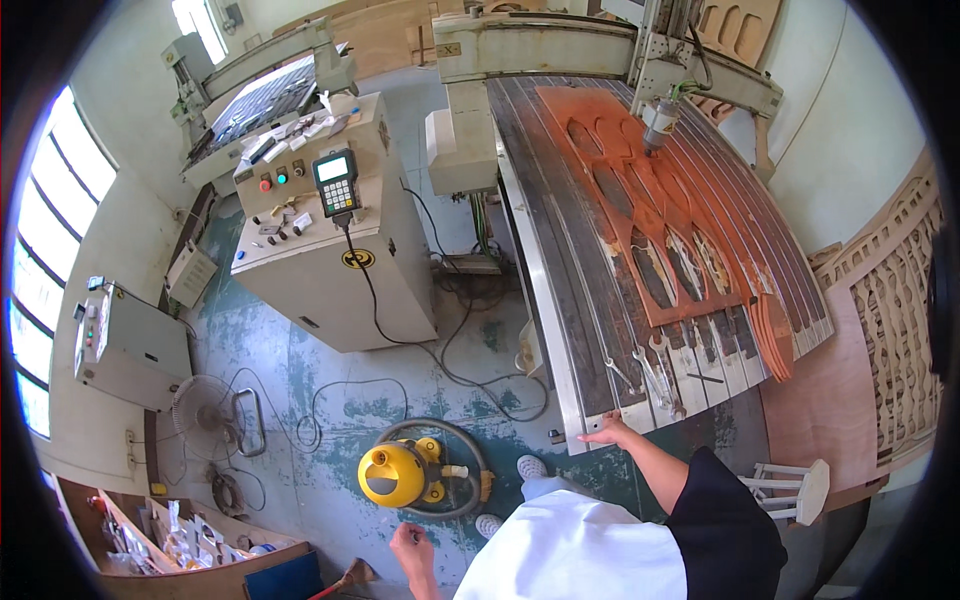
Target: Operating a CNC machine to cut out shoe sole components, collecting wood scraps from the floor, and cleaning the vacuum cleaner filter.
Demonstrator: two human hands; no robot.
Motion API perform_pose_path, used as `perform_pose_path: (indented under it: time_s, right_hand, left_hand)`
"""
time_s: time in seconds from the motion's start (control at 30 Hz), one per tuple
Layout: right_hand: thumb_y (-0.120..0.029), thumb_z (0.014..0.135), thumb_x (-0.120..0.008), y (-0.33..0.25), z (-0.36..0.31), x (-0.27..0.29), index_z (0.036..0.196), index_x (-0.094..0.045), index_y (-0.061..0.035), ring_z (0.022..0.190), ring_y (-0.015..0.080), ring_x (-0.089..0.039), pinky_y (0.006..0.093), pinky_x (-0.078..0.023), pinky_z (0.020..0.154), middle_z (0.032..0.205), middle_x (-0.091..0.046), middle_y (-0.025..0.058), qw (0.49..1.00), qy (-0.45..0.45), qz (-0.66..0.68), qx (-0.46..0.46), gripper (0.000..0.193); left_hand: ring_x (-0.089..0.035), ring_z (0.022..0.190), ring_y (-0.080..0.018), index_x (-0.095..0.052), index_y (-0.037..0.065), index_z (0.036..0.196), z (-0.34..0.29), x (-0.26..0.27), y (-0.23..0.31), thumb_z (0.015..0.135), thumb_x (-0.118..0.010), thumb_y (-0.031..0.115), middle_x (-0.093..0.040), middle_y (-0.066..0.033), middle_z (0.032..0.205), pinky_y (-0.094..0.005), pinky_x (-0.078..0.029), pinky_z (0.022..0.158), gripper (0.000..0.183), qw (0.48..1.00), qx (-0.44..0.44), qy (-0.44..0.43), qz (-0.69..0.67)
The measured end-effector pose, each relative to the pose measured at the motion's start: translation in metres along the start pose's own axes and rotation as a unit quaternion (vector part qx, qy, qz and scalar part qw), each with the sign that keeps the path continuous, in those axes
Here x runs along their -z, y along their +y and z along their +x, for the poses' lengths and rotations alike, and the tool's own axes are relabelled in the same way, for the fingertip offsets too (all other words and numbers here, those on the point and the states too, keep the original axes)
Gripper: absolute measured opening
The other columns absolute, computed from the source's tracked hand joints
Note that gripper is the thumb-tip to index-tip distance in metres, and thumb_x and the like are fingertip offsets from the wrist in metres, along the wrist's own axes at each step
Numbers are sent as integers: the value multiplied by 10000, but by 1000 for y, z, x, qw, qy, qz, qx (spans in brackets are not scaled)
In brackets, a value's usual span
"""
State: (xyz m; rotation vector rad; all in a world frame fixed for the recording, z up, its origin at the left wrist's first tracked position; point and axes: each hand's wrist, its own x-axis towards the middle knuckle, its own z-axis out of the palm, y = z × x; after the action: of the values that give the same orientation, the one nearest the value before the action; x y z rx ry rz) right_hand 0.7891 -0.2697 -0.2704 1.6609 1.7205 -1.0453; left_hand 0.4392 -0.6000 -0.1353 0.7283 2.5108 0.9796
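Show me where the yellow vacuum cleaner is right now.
In the head view, the yellow vacuum cleaner stands on the floor, lower left of centre, just beyond the left hand, its grey hose looped beside it.

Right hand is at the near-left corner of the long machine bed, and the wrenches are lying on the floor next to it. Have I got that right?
Not quite: the wrenches lie on top of the machine bed, as the head view shows. The right hand is indeed at its near-left corner.
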Motion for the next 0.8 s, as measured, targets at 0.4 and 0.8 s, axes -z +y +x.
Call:
perform_pose_path:
  time_s: [0.4,0.8]
  right_hand:
    - [-678,536,-722,5,-5,4,1382,-107,101,1366,331,-146,366,-236,1095,1461,-70,262,999,1,38,10,1304]
    - [-720,523,-687,2,-9,-5,1358,-168,134,1367,361,-124,336,-180,1110,1445,-116,294,997,49,56,20,1302]
  left_hand:
    - [-585,626,-299,-568,-1,724,-20,12,16,654,-525,-56,-585,-147,670,-346,-454,590,99,998,-65,13,4]
    - [-611,678,-275,-571,-3,776,-45,26,4,654,-538,-53,-607,-149,714,-324,-467,625,135,999,-28,16,-20]
